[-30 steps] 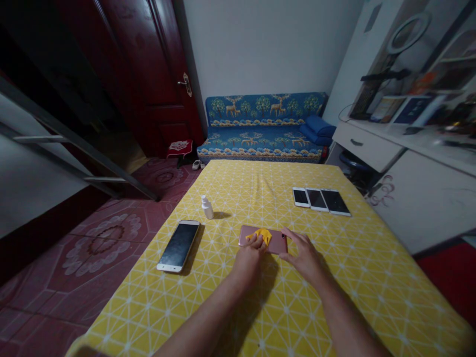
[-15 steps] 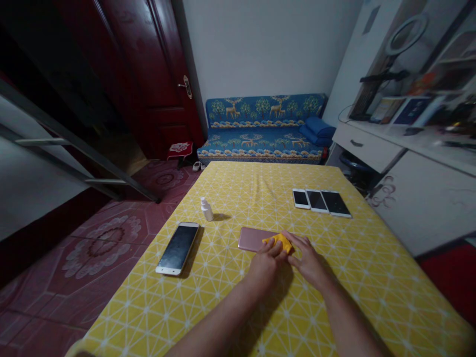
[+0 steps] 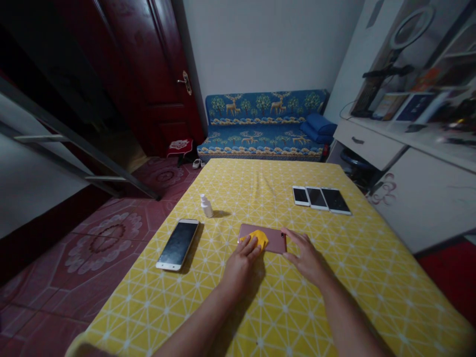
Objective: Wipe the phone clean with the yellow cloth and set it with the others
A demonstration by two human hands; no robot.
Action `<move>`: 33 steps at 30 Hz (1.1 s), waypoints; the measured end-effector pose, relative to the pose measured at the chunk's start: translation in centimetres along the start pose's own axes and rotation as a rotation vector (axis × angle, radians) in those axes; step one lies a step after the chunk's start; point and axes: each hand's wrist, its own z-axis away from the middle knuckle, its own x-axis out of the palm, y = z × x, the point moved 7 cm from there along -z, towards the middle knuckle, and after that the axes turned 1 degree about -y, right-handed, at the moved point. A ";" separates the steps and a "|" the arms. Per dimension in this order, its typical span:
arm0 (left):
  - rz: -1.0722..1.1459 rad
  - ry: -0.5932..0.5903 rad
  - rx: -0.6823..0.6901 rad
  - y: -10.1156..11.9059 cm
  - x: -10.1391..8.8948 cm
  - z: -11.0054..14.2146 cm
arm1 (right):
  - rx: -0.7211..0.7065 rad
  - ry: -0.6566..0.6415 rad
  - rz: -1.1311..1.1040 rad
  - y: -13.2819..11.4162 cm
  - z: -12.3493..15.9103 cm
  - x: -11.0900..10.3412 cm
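Note:
A pink phone (image 3: 273,237) lies face down near the middle of the yellow tablecloth (image 3: 282,307). My left hand (image 3: 240,260) presses a small yellow cloth (image 3: 256,239) onto the phone's left half, fingers closed over it. My right hand (image 3: 305,255) rests with its fingers spread at the phone's right end, its fingertips touching the edge and holding the phone still.
A larger phone (image 3: 178,244) with a dark screen lies at the left, a small white spray bottle (image 3: 206,206) behind it. Three phones (image 3: 320,198) sit in a row at the far right. A blue sofa (image 3: 264,126) stands beyond the table, white cabinets (image 3: 420,183) at the right.
My left hand has slid the yellow cloth along the pink phone, first to the right end, then back to the left half. My right hand has stayed at the right end.

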 end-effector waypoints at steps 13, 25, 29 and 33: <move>0.028 0.212 -0.260 -3.6 -2.7 0.6 | -0.068 0.082 0.103 -1.2 0.5 -0.2; 0.032 0.137 -0.174 -3.0 -3.0 -4.2 | -0.127 0.147 0.347 -5.5 1.6 0.0; 0.135 0.132 -0.067 -2.8 -2.9 -6.8 | -0.083 0.166 0.419 -6.6 2.0 0.5; 0.181 0.131 -0.059 -2.8 -2.7 -8.2 | -0.089 0.191 0.435 -6.9 2.2 1.2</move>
